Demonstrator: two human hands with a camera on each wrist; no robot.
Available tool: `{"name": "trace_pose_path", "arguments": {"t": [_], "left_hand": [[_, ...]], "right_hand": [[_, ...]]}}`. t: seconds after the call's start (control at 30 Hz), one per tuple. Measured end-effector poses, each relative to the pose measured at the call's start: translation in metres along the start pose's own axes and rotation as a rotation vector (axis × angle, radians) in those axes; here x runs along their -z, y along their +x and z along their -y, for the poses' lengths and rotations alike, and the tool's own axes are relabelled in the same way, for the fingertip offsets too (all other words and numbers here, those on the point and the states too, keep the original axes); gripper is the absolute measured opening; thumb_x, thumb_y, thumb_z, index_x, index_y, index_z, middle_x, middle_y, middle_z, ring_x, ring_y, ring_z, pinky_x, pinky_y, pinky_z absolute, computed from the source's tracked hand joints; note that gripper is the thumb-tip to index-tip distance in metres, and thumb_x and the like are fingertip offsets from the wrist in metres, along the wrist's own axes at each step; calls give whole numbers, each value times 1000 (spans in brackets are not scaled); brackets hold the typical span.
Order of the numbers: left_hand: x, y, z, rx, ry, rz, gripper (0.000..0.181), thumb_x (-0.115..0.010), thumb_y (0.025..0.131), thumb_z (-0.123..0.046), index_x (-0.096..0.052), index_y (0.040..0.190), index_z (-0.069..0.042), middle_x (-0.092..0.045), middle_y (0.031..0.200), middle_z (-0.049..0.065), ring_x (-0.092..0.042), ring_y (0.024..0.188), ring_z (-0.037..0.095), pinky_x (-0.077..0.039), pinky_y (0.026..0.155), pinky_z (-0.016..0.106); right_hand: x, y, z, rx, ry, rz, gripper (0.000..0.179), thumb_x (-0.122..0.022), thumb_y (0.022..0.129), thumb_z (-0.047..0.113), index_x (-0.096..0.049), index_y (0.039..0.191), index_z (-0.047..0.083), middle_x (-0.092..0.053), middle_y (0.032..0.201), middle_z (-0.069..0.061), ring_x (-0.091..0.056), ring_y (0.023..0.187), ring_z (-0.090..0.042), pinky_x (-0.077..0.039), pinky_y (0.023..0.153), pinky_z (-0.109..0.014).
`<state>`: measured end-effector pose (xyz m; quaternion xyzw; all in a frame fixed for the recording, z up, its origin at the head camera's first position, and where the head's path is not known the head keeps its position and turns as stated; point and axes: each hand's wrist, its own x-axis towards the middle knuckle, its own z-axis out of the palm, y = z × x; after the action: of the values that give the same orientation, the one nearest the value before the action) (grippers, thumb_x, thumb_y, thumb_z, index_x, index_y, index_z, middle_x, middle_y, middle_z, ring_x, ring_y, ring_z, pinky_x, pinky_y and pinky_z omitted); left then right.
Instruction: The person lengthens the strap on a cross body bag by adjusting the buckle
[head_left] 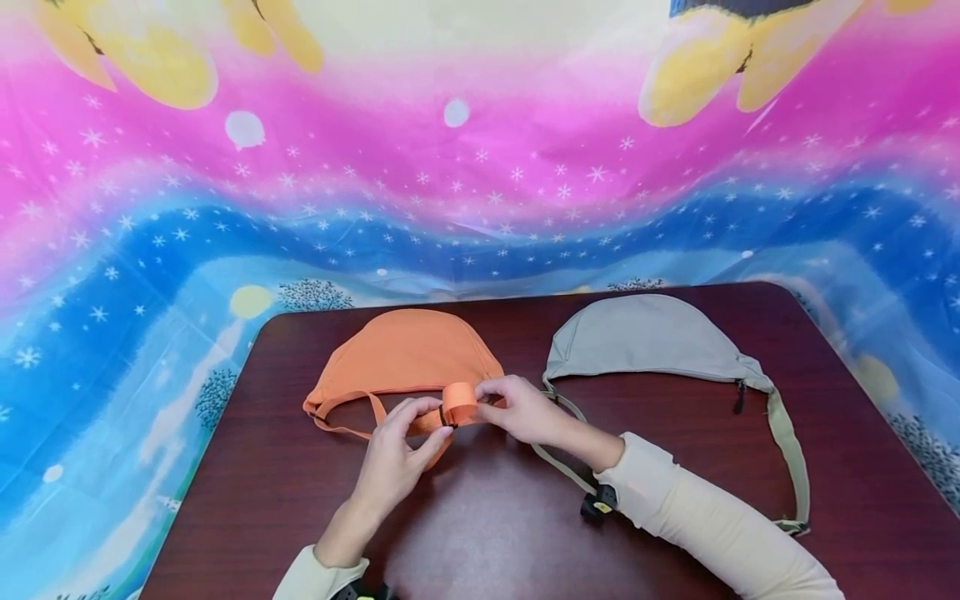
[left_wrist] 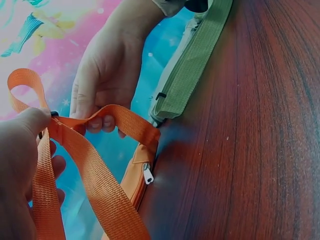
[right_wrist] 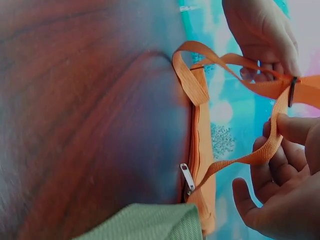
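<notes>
Orange woven-webbing strap [head_left: 460, 398], looped through a narrow black slide buckle [right_wrist: 293, 92]; located on the near side of a half-moon orange fabric bag [head_left: 412, 350]; long axis left to right. Left hand [head_left: 393, 454]: nearer the buckle, pinching the strap there. Right hand [head_left: 525, 408]: pinching the strap just right of it.

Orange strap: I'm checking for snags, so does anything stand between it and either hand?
Nothing visible does. The left hand pinches the orange strap at its black buckle, and the right hand holds the strap close by. The grey bag lies off to the side.
</notes>
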<state>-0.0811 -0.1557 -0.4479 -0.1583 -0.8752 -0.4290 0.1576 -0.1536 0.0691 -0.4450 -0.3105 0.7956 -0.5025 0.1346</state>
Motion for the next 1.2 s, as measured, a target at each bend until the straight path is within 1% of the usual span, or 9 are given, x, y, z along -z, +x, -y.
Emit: {"name": "trace_pose_path", "arguments": {"t": [0.07,0.27,0.33,0.47,0.57,0.8,0.87,1.07,1.2], "left_hand": [[0,0,1,-28,3,-14,34,-85,84,-15,-70,114,-12,-68,110,-1,-64,95,11,-56,79,33],[2,-2,5,-83,-20,-61,37,-87,81,-10,-69,113,-11,-68,109,-1,-64,95,13,-52,83,21],[3,-2,6,-88,-29,-70,37,-87,80,-8,-69,113,-10,-68,108,0,-62,92,13,-49,79,17],[9,-3,8,-93,-48,-92,37,-85,81,-5,-69,114,-8,-68,107,0,-60,91,14,-47,78,14],[15,-3,9,-103,-59,-120,38,-84,81,-2,-69,115,-10,-69,108,0,-61,91,15,-47,81,14],[24,-5,11,-126,-79,-191,40,-84,78,5,-71,113,-9,-70,108,4,-60,90,15,-48,76,14],[25,-7,12,-123,-85,-197,40,-84,78,6,-70,113,-7,-70,107,7,-59,89,15,-48,75,13],[26,-12,16,-116,-98,-204,43,-85,75,9,-69,113,-3,-67,103,10,-56,79,14,-51,59,16],[27,-13,16,-89,-99,-201,44,-85,75,8,-69,113,-5,-67,103,7,-56,78,13,-53,58,18]], "right_hand": [[2,1,-1,-4,-12,-1,8,-66,98,6,-73,100,9,-68,90,3,-60,83,-17,-52,76,-37],[11,2,-6,-72,-47,-8,7,-67,99,12,-74,100,13,-66,82,6,-56,71,-10,-49,64,-27],[14,3,-9,-84,-66,-23,7,-68,99,12,-75,100,12,-67,81,6,-57,72,-10,-49,66,-27],[22,6,-18,-98,-106,-57,6,-69,98,10,-75,99,10,-69,86,4,-58,75,-12,-50,71,-28],[30,7,-24,-134,-123,-77,7,-68,98,8,-75,99,9,-69,87,2,-59,75,-13,-50,71,-30],[53,7,-33,-227,-119,-132,11,-64,100,8,-75,99,8,-70,93,-4,-59,80,-19,-50,72,-33],[57,7,-35,-236,-123,-139,11,-63,101,7,-75,99,8,-69,95,-5,-58,80,-20,-50,72,-33],[62,6,-38,-257,-145,-144,11,-63,101,7,-74,99,8,-67,94,-6,-54,76,-20,-48,68,-33],[61,5,-39,-263,-155,-148,11,-64,101,8,-75,100,9,-68,96,-6,-54,74,-20,-48,66,-33]]}}
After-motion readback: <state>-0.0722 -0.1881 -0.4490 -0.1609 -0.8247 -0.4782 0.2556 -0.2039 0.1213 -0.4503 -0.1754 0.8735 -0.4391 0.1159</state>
